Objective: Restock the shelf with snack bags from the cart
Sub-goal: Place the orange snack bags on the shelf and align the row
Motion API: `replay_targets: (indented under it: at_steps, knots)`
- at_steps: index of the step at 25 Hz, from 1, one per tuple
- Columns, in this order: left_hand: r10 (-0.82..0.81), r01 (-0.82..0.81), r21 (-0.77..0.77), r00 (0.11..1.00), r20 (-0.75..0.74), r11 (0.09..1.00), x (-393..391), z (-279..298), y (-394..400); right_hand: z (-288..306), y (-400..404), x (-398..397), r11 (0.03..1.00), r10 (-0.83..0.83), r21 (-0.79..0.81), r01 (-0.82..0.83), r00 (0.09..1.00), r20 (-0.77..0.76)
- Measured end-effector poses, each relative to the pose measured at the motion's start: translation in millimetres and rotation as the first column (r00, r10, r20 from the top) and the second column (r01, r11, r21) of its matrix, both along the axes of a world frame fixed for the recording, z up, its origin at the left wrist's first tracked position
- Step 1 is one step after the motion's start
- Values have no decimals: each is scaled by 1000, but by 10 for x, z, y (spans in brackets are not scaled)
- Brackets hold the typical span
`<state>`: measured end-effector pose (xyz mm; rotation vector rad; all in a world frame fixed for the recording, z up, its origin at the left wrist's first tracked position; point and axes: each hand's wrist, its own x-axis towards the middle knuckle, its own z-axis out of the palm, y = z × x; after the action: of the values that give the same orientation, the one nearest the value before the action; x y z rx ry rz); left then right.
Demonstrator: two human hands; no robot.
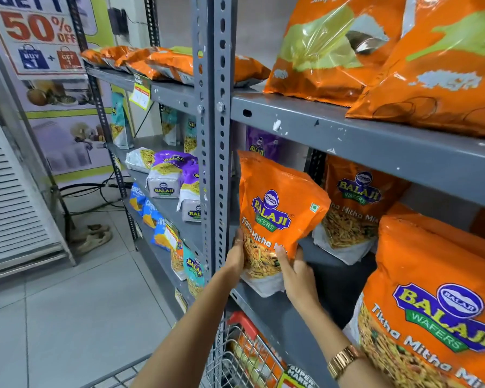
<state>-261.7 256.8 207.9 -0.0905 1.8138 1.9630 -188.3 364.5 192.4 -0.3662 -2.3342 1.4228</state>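
At the centre of the frame both hands hold an orange Balaji Tikha Mitha Mix bag [275, 219] upright at the front edge of the grey metal shelf [333, 133]: the left hand [235, 256] presses flat against the bag's lower left side, and the right hand [297, 273], with a gold watch [343, 359] on its wrist, grips the lower right corner, thumb across the front. The bag's white bottom touches or hangs just over the shelf board; which one cannot be told. Just beside it, further in, stands a second matching bag [353, 208], and a third [437, 303] fills the lower right of the frame. Larger orange bags [403, 60] lie on the board above. A perforated grey upright [216, 135] divides this bay from the one at centre left, which carries purple, blue and teal snack packs. At bottom centre the wire cart [244, 357] with a red rim holds more orange bags. The floor is pale tile [67, 317], and a "50% OFF" poster [39, 35] hangs at upper left.
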Motion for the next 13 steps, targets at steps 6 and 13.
replay_targets:
  at_steps: [6, 13]
  knots:
    - [-53, 55, 34, 996, -68, 998, 117, -351, 13, -89, 59, 109, 999, -24, -23, 25, 1000, 20]
    - [-149, 167, 105, 975, -167, 980, 420, -454, 126, -134, 91, 521, 995, -102, -16, 102, 995, -14]
